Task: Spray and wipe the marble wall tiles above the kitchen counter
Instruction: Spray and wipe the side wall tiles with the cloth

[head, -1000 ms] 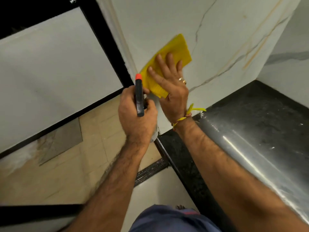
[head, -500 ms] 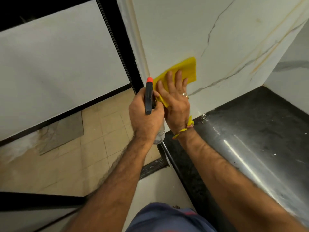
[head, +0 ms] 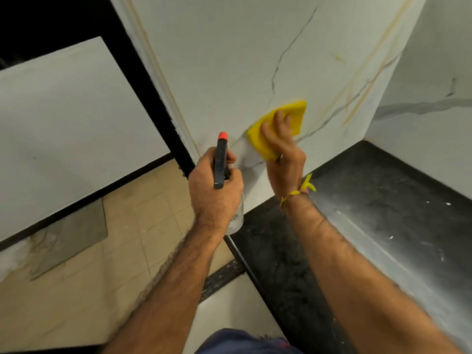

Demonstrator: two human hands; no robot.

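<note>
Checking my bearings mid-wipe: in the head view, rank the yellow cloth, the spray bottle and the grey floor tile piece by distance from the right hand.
1. Yellow cloth: under the right hand, pressed on the wall.
2. Clear spray bottle with black trigger and orange nozzle: just left, gripped by the left hand.
3. Grey floor tile piece: far lower left.

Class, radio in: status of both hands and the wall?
Left hand grips spray bottle. Right hand presses yellow cloth on marble wall. Nothing in the way.
</note>
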